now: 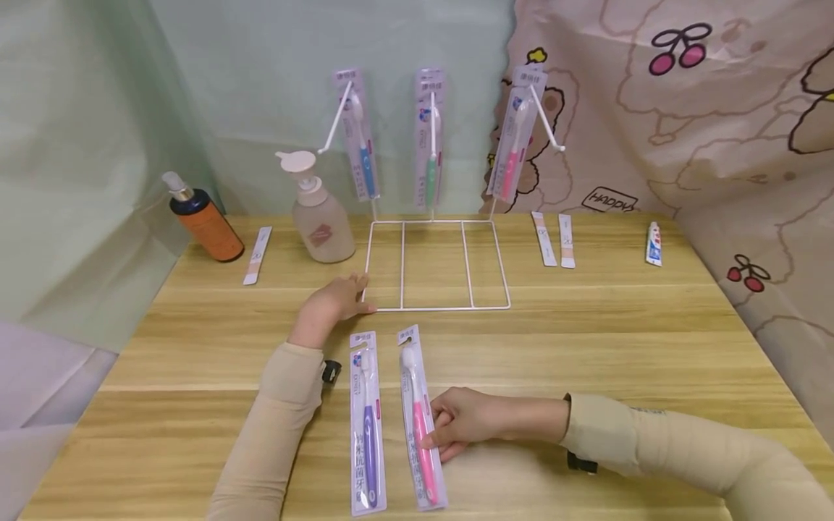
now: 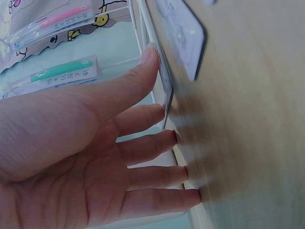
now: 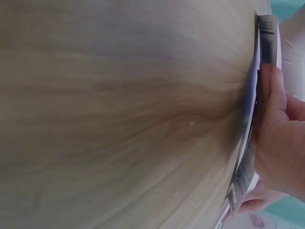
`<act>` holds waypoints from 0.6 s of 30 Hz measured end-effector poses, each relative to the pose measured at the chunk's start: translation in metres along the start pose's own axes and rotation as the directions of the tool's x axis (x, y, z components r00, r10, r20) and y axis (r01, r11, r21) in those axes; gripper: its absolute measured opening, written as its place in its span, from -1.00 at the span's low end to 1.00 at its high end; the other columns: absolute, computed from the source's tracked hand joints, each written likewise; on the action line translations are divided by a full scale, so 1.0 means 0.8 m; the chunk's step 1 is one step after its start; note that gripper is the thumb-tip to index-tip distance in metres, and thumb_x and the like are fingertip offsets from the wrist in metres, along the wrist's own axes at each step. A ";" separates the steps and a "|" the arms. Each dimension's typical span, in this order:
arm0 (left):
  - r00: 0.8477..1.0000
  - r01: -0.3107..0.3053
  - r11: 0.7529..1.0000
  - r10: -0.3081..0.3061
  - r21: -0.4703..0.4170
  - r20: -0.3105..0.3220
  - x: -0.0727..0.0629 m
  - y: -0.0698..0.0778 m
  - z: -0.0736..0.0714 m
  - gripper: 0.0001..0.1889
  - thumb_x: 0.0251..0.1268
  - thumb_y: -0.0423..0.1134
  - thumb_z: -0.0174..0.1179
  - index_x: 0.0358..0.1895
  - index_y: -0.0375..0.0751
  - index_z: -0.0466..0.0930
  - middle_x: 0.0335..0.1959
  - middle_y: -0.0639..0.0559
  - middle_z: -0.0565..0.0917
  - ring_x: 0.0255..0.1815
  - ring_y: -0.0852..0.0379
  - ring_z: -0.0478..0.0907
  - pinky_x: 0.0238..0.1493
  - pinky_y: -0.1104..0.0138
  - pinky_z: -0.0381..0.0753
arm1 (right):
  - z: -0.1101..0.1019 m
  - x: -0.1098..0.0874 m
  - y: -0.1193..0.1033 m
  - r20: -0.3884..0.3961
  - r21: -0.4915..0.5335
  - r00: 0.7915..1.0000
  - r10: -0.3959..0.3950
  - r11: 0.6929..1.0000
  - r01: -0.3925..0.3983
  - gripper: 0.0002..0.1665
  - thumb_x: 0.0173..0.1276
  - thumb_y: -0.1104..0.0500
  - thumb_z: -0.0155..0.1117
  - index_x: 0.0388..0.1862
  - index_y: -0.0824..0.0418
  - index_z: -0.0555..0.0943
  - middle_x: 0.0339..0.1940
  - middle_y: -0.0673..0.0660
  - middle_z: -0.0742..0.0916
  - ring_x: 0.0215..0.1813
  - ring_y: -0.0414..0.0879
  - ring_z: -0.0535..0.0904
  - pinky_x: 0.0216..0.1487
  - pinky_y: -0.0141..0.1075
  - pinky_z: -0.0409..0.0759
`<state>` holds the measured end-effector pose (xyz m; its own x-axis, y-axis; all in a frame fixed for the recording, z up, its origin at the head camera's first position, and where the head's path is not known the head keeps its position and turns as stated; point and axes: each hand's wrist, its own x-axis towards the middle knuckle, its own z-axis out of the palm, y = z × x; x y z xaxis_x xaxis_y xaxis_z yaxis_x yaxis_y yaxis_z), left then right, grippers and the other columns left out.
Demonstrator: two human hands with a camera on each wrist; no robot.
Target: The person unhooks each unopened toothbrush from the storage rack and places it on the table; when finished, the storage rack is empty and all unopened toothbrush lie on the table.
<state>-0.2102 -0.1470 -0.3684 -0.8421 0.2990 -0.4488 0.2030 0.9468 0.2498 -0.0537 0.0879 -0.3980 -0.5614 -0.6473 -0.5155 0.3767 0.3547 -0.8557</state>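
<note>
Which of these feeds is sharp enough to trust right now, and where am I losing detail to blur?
Head view: evenly lit, sharp, soft shadows, slight wide-angle bending at the edges. Left wrist view: the left hand is fairly clear, but the table beside it smears. Right wrist view: the tabletop is a close-up blur; only the right hand on the pink toothbrush pack edge reads.

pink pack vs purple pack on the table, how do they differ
The pink pack holds a pink brush and the right hand grips its edge; the purple pack holds a purple brush and lies untouched. The pink pack is slightly tilted; the purple lies straighter. Both lie flat on the table.
</note>
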 end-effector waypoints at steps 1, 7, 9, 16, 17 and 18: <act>1.000 -0.001 1.000 0.001 0.003 -0.001 0.000 0.001 -0.001 -0.21 0.34 -0.03 0.07 0.45 -0.31 -0.10 0.44 -0.38 -0.08 0.40 -0.40 -0.06 0.37 -0.13 0.05 | 0.001 0.001 -0.002 -0.010 -0.005 1.000 0.007 1.000 -0.007 -0.84 0.20 0.36 0.29 -0.25 0.39 0.54 -0.50 0.25 0.72 -0.46 -0.07 0.70 -0.36 -0.28 0.70; 1.000 -0.012 1.000 0.012 0.027 -0.001 0.002 0.002 -0.003 -0.21 0.34 -0.01 0.06 0.45 -0.33 -0.11 0.43 -0.40 -0.06 0.40 -0.40 -0.06 0.38 -0.11 0.04 | 0.009 0.010 -0.011 -0.075 -0.064 0.995 0.068 0.995 -0.072 -0.84 0.16 0.32 0.34 -0.40 0.38 0.53 -0.60 0.19 0.69 -0.60 -0.17 0.61 -0.43 -0.30 0.69; 1.000 -0.014 0.999 0.014 0.029 -0.003 0.002 0.002 -0.002 -0.21 0.34 -0.01 0.06 0.45 -0.33 -0.10 0.43 -0.40 -0.06 0.40 -0.40 -0.06 0.38 -0.11 0.04 | 0.011 0.013 -0.013 -0.087 -0.075 0.992 0.091 0.992 -0.098 -0.81 0.14 0.30 0.36 -0.47 0.37 0.52 -0.62 0.19 0.68 -0.62 -0.17 0.60 -0.44 -0.30 0.69; 1.000 -0.011 0.999 0.011 0.031 -0.001 0.001 0.001 -0.003 -0.21 0.34 -0.01 0.06 0.45 -0.34 -0.10 0.43 -0.40 -0.06 0.40 -0.40 -0.06 0.39 -0.10 0.05 | 0.007 0.022 -0.021 -0.015 -0.104 0.989 0.145 0.984 -0.146 -0.80 0.17 0.26 0.34 -0.49 0.38 0.53 -0.57 0.28 0.71 -0.54 -0.06 0.68 -0.44 -0.29 0.69; 1.000 -0.010 0.999 0.010 0.031 0.001 0.001 0.001 -0.003 -0.21 0.34 -0.01 0.06 0.45 -0.34 -0.11 0.43 -0.40 -0.06 0.40 -0.40 -0.06 0.39 -0.10 0.05 | 0.006 0.023 -0.022 0.002 -0.112 0.988 0.151 0.982 -0.150 -0.79 0.18 0.25 0.34 -0.49 0.38 0.54 -0.57 0.28 0.71 -0.52 -0.05 0.69 -0.44 -0.30 0.69; 1.000 -0.009 0.999 0.009 0.031 0.004 0.001 0.001 -0.003 -0.21 0.35 -0.01 0.06 0.45 -0.34 -0.11 0.43 -0.40 -0.06 0.40 -0.40 -0.07 0.38 -0.10 0.05 | 0.005 0.025 -0.022 0.014 -0.119 0.988 0.156 0.981 -0.153 -0.78 0.19 0.24 0.34 -0.50 0.38 0.54 -0.57 0.28 0.72 -0.51 -0.04 0.70 -0.44 -0.30 0.69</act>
<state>-0.2115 -0.1467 -0.3668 -0.8386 0.3077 -0.4496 0.2259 0.9473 0.2270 -0.0686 0.0663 -0.3928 -0.4857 -0.5933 -0.6419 0.3683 0.5271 -0.7658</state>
